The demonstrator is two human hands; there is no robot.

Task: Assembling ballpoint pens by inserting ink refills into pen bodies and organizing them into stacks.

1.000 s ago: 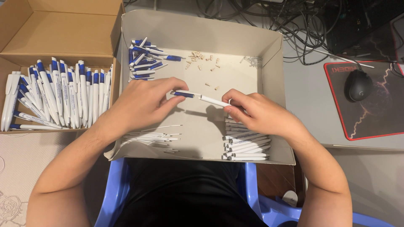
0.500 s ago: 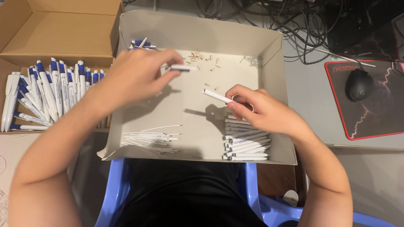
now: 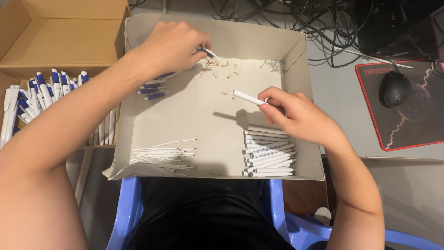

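A shallow cardboard tray [image 3: 296, 51] lies in front of me. My left hand [image 3: 169, 46] reaches to its far left corner and pinches a blue and white pen half [image 3: 206, 51] above a heap of blue pen parts [image 3: 152, 88]. My right hand [image 3: 296, 113] hovers over the tray's right side and holds a white pen barrel [image 3: 247, 97] by one end. Small tan pieces [image 3: 222, 67] lie scattered near the far wall. A stack of white barrels [image 3: 268, 150] sits at the near right, thin white refills [image 3: 162, 155] at the near left.
An open cardboard box [image 3: 55, 41] on the left holds several assembled blue and white pens [image 3: 41, 92]. To the right lie a black mouse [image 3: 394, 88] on a red-edged mat [image 3: 416, 129] and tangled cables [image 3: 323, 23]. A blue plastic chair [image 3: 125, 213] is under me.
The pen that both hands held together has come apart. My left hand moved its blue half to the tray's far left corner. My right hand kept the white barrel and drew back right.
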